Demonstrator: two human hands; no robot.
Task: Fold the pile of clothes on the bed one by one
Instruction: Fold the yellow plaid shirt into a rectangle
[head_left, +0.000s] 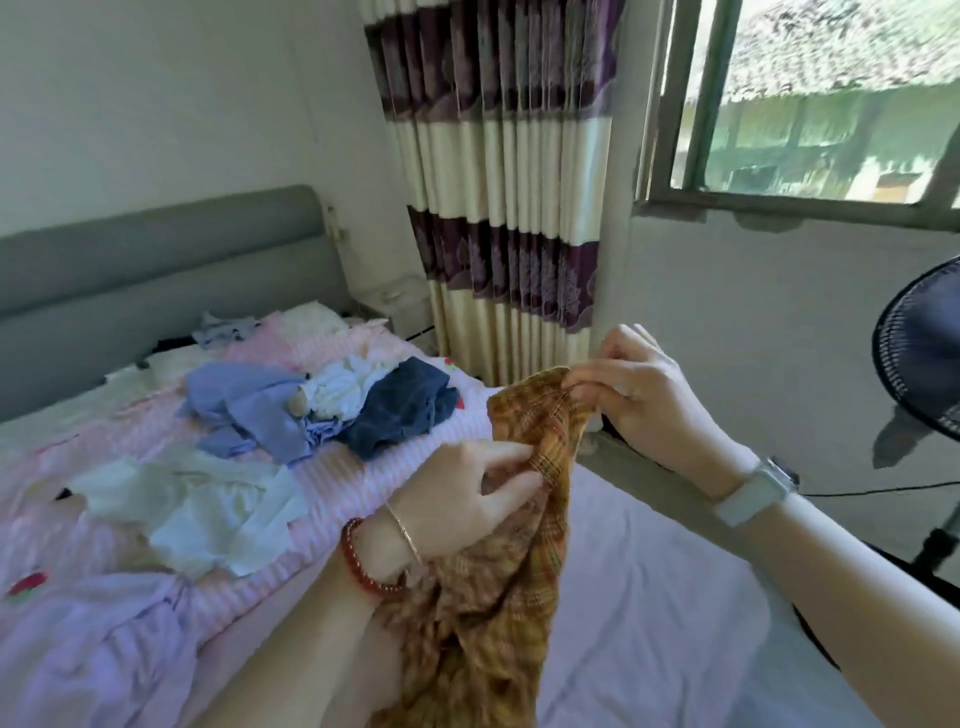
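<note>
Fingers (519, 486) pinching plaid garment (498, 597) aloft

Counts on and around the bed

Two hands, left (462, 493) and right (644, 395), hold one plaid garment (498, 597); one bed (649, 597), one fan (919, 358) far right, one curtain (509, 182).

Open sheet (649, 571) btwn hands & bed edge. Clothes pile (311, 405) blocks mid-bed, white garments (208, 509) nearer; fan (919, 358) close on right, curtain (509, 208) behind.
</note>
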